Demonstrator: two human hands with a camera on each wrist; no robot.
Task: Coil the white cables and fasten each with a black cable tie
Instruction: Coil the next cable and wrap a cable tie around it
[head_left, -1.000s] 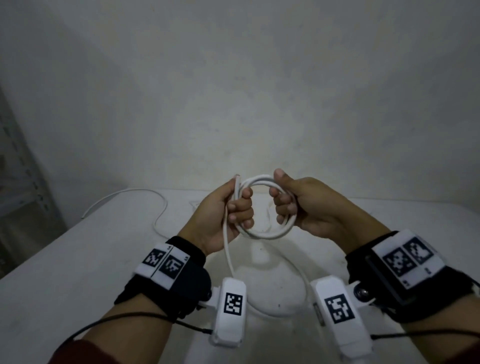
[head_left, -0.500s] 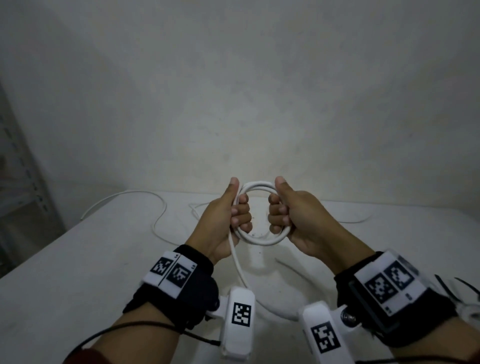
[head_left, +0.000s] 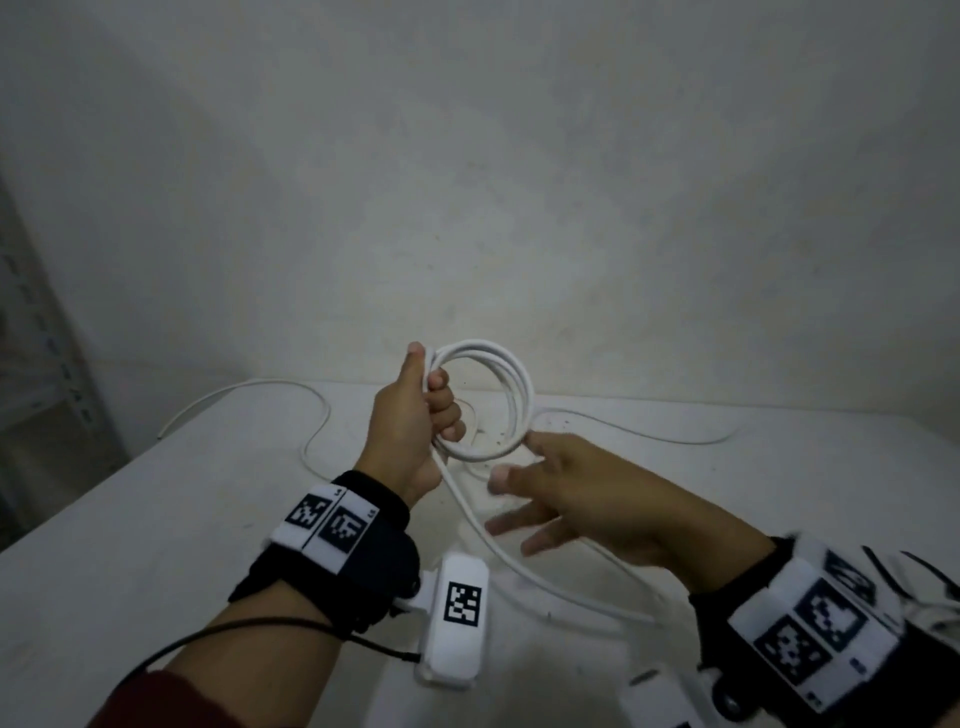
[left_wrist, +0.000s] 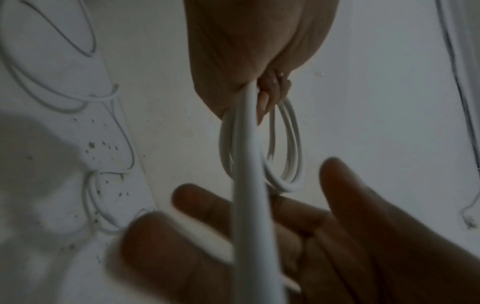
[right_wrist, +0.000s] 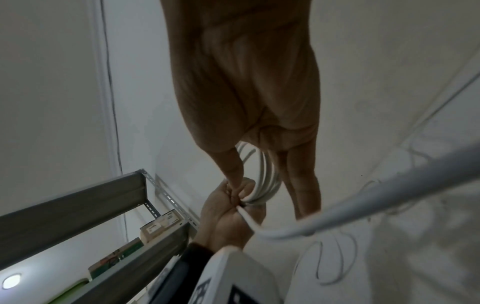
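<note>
— Changed since a moment ago?
— Let go of the coil with the right hand, fingers spread, holding nothing; half a second earlier gripped alongside

— And the left hand?
— Stayed curled round the loops, held up above the table

— Meaning?
— Probably reaching for the loose tail, more winding before any tie

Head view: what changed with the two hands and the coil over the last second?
The right hand let go of the coil and dropped lower, fingers spread under the loose cable tail. The left hand kept its grip and rose slightly.
</note>
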